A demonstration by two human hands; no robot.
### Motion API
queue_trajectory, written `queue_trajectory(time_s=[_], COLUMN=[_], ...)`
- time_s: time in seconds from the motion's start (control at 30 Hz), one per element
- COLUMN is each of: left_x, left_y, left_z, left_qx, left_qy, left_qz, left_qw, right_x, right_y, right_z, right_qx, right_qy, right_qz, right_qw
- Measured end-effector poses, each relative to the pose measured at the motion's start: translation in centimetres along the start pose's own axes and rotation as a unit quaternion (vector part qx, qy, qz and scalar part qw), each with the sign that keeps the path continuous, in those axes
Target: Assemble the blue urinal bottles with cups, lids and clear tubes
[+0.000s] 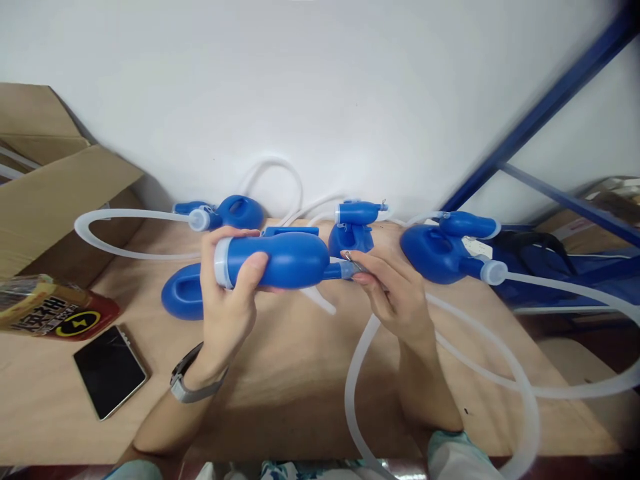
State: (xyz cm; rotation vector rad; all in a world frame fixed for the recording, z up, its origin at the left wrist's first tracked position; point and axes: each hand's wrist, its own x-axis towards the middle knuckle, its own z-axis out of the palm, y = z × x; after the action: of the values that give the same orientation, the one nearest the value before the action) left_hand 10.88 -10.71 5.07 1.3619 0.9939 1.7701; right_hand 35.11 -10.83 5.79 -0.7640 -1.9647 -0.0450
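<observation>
My left hand (227,303) is wrapped round a blue plastic bottle (280,260) with a pale cap, held level above the wooden table (280,373). My right hand (395,287) pinches a small metal clip (350,260) at the bottle's narrow nozzle, where a translucent white tube (360,360) joins and loops down toward me. A watch sits on my left wrist.
Several more blue bottles with white tubes lie along the wall: one at the back left (240,212), one in the middle (353,223), one at the right (440,250). A black phone (110,370) and a red-yellow packet (50,310) lie left. A cardboard box (55,180) stands left, a blue metal frame (550,100) right.
</observation>
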Motion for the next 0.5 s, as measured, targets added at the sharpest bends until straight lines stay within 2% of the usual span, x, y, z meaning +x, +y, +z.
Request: queue_trajectory(time_s=[0.07,0.33,0.4,0.5], left_x=[-0.1,0.6,0.8,1.0], left_y=[-0.1,-1.7,-1.9,-1.6], left_z=[0.1,0.1,0.0,-0.1], left_qx=[-0.013,0.009,0.033,0.077], left_qy=[0.002,-0.027,-0.019,-0.016], left_qz=[0.021,0.178,0.225,0.32], left_qw=[1.0,0.984,0.974,0.944], right_x=[-0.1,-0.4,-0.3,-0.4], right_y=[-0.2,-2.1,-2.2,-2.0], right_z=[0.0,-0.4,-0.4,-0.2], right_qx=[-0.002,0.05,0.058,0.086], right_qy=[0.016,0.078,0.067,0.056], right_qz=[-0.006,0.009,0.017,0.031], right_qw=[1.0,0.996,0.996,0.994])
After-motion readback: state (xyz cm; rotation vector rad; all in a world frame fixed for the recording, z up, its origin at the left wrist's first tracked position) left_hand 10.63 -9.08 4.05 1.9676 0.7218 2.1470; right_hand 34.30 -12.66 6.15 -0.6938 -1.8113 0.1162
